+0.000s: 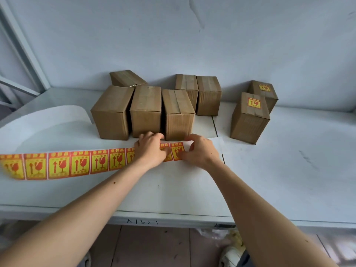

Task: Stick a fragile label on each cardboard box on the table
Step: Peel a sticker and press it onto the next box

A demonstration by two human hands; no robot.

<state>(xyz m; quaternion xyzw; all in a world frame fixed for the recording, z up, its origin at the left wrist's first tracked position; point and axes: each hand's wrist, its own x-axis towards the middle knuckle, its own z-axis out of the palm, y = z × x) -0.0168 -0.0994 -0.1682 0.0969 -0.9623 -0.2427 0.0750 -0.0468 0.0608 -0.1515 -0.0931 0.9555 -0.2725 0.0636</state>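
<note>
A strip of red-and-yellow fragile labels [77, 164] lies across the white table [289, 170], running from the left edge to the middle. My left hand [151, 151] presses down on the strip near its right end. My right hand [200, 151] pinches the last label [176, 150] at its right edge. Several unlabelled cardboard boxes stand just behind my hands, the nearest [178, 114] in the middle. At the right, two boxes carry labels on top: a near one [250, 118] and a far one [264, 91].
A curl of white backing paper [57, 116] arches over the table's left part. A wall rises right behind the boxes. A seam [215, 126] splits the tabletop. Below the front edge I see the floor and a shoe [231, 255].
</note>
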